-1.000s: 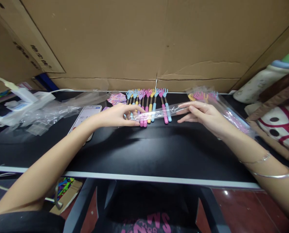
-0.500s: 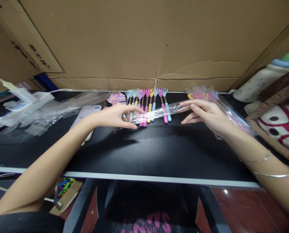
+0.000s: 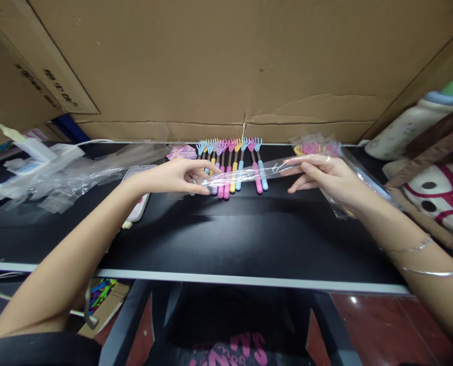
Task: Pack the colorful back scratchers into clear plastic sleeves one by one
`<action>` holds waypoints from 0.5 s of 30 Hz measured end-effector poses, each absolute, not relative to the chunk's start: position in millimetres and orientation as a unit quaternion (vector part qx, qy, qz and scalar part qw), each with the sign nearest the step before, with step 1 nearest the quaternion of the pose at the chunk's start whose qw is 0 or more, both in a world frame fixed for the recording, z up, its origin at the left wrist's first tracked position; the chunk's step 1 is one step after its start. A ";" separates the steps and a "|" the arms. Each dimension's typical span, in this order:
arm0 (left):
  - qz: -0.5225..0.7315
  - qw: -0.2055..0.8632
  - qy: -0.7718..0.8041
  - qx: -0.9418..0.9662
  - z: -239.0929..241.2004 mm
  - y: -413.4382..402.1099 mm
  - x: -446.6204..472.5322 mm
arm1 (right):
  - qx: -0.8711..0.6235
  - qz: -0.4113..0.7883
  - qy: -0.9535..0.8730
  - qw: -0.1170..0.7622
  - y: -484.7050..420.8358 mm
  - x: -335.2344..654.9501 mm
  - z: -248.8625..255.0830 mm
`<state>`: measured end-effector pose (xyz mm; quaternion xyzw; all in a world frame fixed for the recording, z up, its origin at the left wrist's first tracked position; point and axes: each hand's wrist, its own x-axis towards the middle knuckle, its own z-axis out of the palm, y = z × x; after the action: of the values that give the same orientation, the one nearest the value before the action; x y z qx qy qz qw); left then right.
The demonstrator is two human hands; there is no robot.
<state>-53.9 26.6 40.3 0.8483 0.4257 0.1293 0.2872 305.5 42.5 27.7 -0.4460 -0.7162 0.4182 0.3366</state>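
Observation:
Stretched between my hands above the desk is a long, narrow clear plastic bag (image 3: 245, 175). My left hand (image 3: 176, 176) is at its left end, thumb and fingers curved around it. At the other end my right hand (image 3: 318, 175) has the bag between thumb and fingers. Behind and below the bag lies a row of several small back scratchers (image 3: 230, 168) with pink, blue, yellow and purple claw heads and handles. Two of them, pink and blue, lie a little apart on the right. Bagged back scratchers (image 3: 318, 148) lie partly hidden behind my right hand.
Printed cards (image 3: 182, 152) lie behind my left hand. A phone (image 3: 138, 207) is partly under my left forearm. Loose plastic bags (image 3: 85, 173) and a white power strip (image 3: 59, 155) are at left. A bottle (image 3: 409, 127) and plush bag (image 3: 432, 198) stand right; cardboard (image 3: 211, 61) walls the back.
My left hand has shifted slightly left, and my right hand has moved slightly right. The clear bag stays stretched between them; the back scratchers have not moved.

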 end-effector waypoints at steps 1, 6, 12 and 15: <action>0.132 0.291 0.423 0.848 41.1 26.6 -54.3 | -0.446 0.418 -0.717 0.335 42.4 305.7 27.8; 0.136 0.312 0.416 0.844 42.6 27.9 -56.9 | -0.437 0.410 -0.723 0.345 42.8 307.0 27.6; 0.133 0.350 0.421 0.827 40.4 29.7 -59.3 | -0.435 0.399 -0.733 0.338 41.2 305.0 28.6; 0.135 0.349 0.419 0.827 39.9 30.2 -60.0 | -0.437 0.395 -0.732 0.343 39.7 302.9 29.0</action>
<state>-60.0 30.2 39.9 0.8275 0.4188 0.1350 0.3488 302.9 39.7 29.0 -0.4367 -0.7316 0.3955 0.3431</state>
